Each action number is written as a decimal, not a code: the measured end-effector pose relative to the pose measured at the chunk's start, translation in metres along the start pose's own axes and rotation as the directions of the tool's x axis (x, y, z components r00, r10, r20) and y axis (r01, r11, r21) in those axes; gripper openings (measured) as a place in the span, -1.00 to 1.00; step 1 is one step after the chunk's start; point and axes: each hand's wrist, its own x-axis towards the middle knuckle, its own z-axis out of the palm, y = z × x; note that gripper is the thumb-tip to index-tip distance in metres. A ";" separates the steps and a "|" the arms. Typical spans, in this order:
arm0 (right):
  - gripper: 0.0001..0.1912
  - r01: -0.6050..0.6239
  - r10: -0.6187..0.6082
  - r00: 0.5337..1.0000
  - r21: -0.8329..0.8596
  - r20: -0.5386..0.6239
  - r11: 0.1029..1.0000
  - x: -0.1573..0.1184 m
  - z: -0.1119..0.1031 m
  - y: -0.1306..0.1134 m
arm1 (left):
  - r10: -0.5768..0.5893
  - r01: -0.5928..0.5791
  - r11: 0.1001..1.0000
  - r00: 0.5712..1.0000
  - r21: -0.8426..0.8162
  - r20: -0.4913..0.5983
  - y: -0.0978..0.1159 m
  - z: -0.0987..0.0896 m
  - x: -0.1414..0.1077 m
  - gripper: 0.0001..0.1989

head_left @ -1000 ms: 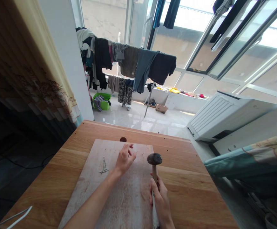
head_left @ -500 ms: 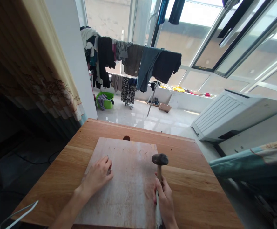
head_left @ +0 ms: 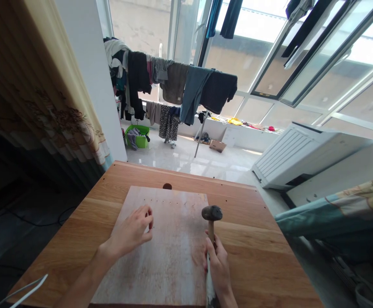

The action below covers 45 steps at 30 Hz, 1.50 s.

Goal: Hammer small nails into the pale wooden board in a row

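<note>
My right hand (head_left: 217, 261) grips a hammer (head_left: 211, 212) by its wooden handle, the dark head raised over the right edge of a pale, worn board (head_left: 161, 265). My left hand (head_left: 131, 231) hovers over the board's left part, fingers curled toward the thumb. A tiny tip of a nail (head_left: 153, 227) shows at the fingertips; the rest is hidden by the fingers. Along the board's far side runs a row of small dark dots, nails or holes. At its right end two thin nails (head_left: 185, 202) stick up at a slant.
Beneath the board is a wooden tabletop (head_left: 253, 256) with a round hole (head_left: 167, 186) near its far edge. Beyond it stand a clothes-laden drying rack (head_left: 173, 83), a green basin (head_left: 141, 139) and a white cabinet-like unit (head_left: 289, 154). Curtains hang at both sides.
The nail that stood up from my left fingers no longer shows upright; the hand has turned and its fingers have shifted. My right hand still holds the hammer. The view has shifted slightly.
</note>
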 end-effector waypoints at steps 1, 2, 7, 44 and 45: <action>-0.26 0.001 -0.001 1.000 -0.002 -0.003 1.000 0.000 0.000 0.000 | 0.006 -0.010 0.994 0.999 -0.107 -0.035 0.003 0.000 0.005 -0.90; -0.27 0.003 -0.003 1.000 -0.005 -0.005 1.000 0.000 0.000 0.001 | -0.003 -0.013 0.977 0.997 -0.211 -0.076 0.006 0.000 0.012 -0.93; -0.25 0.009 -0.009 1.000 -0.030 0.002 0.999 0.001 0.001 -0.001 | -0.239 0.050 0.748 0.950 -0.662 -0.198 0.018 0.023 0.063 -0.87; -0.31 0.075 -0.074 0.997 -0.042 0.019 0.996 -0.002 0.005 -0.014 | -0.260 0.114 0.908 0.907 -0.402 -0.330 0.035 0.089 0.103 -0.80; -0.34 0.081 -0.079 0.995 -0.038 0.061 0.996 0.000 0.008 -0.020 | -0.262 0.112 0.906 0.906 -0.409 -0.332 0.035 0.089 0.103 -0.80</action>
